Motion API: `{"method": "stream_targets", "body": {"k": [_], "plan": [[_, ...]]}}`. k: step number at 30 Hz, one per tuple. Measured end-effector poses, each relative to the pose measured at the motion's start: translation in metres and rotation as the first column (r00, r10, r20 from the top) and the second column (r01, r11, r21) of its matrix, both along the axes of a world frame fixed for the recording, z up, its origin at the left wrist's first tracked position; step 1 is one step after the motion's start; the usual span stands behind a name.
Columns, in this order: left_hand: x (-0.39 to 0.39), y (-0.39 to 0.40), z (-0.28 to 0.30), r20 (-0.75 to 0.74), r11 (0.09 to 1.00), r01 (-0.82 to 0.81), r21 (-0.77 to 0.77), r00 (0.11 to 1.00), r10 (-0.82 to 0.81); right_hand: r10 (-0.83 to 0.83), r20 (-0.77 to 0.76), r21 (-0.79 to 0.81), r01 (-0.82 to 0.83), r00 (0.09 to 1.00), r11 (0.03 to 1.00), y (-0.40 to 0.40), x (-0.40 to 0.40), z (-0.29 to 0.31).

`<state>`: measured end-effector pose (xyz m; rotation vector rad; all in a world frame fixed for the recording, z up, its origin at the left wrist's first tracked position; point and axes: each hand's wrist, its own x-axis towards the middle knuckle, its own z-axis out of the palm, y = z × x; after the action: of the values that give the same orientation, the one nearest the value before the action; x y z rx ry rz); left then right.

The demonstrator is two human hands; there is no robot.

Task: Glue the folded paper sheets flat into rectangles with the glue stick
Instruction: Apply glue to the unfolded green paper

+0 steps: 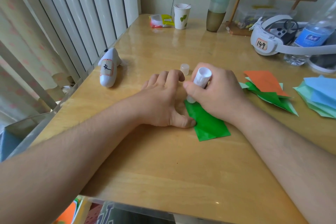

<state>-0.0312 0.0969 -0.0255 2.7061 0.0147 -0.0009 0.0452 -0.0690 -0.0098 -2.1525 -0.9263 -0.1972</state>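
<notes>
A folded green paper sheet (209, 123) lies on the wooden table (163, 165) near the middle. My right hand (216, 92) grips a white glue stick (201, 80), tilted, with its tip down on the sheet's far corner. My left hand (163, 100) rests on the table just left of the sheet, its thumb pressing the sheet's left edge, fingers loosely bent. The glue stick's cap (185, 68) stands on the table just beyond my hands.
A pile of orange and green folded sheets (267, 87) and a stack of blue and light green sheets (320, 96) lie at the right. A white controller (108, 68) sits at the left. At the back stand a paper cup (181, 16), a headset (269, 38) and a water bottle (312, 36).
</notes>
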Motion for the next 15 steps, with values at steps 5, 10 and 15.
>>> {"method": "stream_targets", "body": {"k": [5, 10, 15], "plan": [[0.0, 0.001, 0.0, -0.007, 1.0, 0.009, 0.001, 1.0, -0.009, 0.021, -0.086, 0.036, -0.018, 0.996, 0.999, -0.01, 0.0, 0.005], [0.0, -0.001, 0.001, 0.0, 1.0, 0.009, 0.005, 1.0, -0.009, 0.094, -0.149, -0.077, -0.106, 0.984, 0.991, -0.013, -0.009, 0.0], [-0.001, -0.001, 0.001, 0.017, 1.0, 0.01, 0.009, 1.0, -0.01, 0.083, -0.143, -0.099, -0.098, 0.986, 0.99, -0.008, -0.007, -0.002]]}}
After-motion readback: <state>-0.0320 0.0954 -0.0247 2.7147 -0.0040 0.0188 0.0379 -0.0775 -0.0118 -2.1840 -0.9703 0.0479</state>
